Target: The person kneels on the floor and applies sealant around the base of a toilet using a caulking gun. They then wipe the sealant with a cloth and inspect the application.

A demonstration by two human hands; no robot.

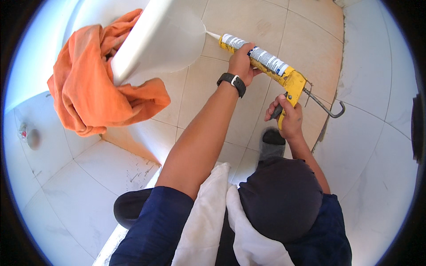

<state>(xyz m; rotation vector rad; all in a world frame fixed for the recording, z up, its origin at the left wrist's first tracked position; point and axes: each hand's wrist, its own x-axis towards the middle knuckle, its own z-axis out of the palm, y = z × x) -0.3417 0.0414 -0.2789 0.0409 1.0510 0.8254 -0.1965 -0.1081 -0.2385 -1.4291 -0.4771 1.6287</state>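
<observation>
A yellow caulking gun (294, 83) holds a white-labelled sealant cartridge (269, 60) and slants from upper left to lower right. Wrapped around the front of its barrel is my left hand (242, 64), with a dark watch on the wrist. My right hand (289, 117) closes on the handle and the dark trigger. Behind the gun sticks out a hooked metal rod (326, 108). The pale nozzle (213, 34) points at the rounded foot of a white bathroom fixture (177, 42), at or very near the line where it meets the floor.
An orange cloth (95, 84) drapes over the fixture's edge at the left. Beige tiles (306, 33) cover the floor, and a white tiled wall (368, 88) rises at the right. My bent knee (282, 199) and a foot (272, 142) are below the gun.
</observation>
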